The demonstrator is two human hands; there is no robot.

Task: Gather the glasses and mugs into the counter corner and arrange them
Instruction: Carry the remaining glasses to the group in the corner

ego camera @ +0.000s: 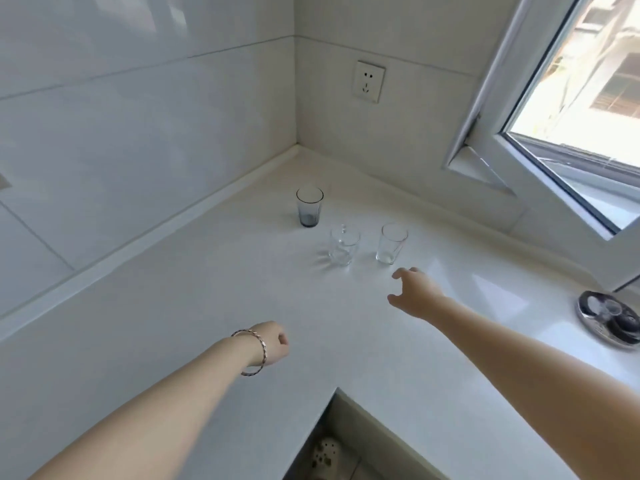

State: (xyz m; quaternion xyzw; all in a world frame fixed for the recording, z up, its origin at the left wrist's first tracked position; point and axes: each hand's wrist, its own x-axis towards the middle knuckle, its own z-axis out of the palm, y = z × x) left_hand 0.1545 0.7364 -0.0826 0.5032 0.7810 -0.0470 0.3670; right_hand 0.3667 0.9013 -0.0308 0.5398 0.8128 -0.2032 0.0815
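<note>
Three glasses stand upright near the corner of the white counter (pixel 207 306). A smoky grey glass (pixel 309 206) is farthest back. In front of it sits a clear glass mug (pixel 343 244) with a small handle, and to its right a clear tumbler (pixel 391 243). My right hand (pixel 414 293) hovers just in front of the clear tumbler, fingers spread and curved, holding nothing. Farther back toward me, my left hand (pixel 273 342), with a bracelet on the wrist, hangs over the counter with its fingers curled under and hidden, empty as far as I can see.
Tiled walls meet behind the glasses, with a wall socket (pixel 369 81) on the right wall. An open window frame (pixel 519 161) juts in at the right. A metal dish (pixel 609 318) lies at the right edge. The counter's inner cut-out edge (pixel 337 389) is below.
</note>
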